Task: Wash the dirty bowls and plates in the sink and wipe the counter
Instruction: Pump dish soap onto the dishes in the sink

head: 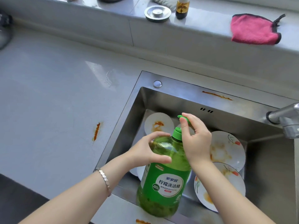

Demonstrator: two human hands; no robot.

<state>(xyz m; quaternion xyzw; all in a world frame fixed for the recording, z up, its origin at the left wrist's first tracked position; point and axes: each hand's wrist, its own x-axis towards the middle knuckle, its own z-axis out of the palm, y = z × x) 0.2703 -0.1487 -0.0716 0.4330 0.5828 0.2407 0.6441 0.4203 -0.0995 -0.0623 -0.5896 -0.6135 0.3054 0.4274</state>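
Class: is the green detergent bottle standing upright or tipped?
Upright: the detergent bottle stands on the sink rim, pump on top, left hand steadying it.

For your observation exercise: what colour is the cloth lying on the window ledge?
Pink with a dark edging; the cloth shows clearly in the head view, upper right.

We read one label only — white panel on the green detergent bottle (163,173): small blue brand characters "家家宜" above, larger green "柠檬洗洁精" beneath. Finer print lines and a small red tag below them — too small for us to read.
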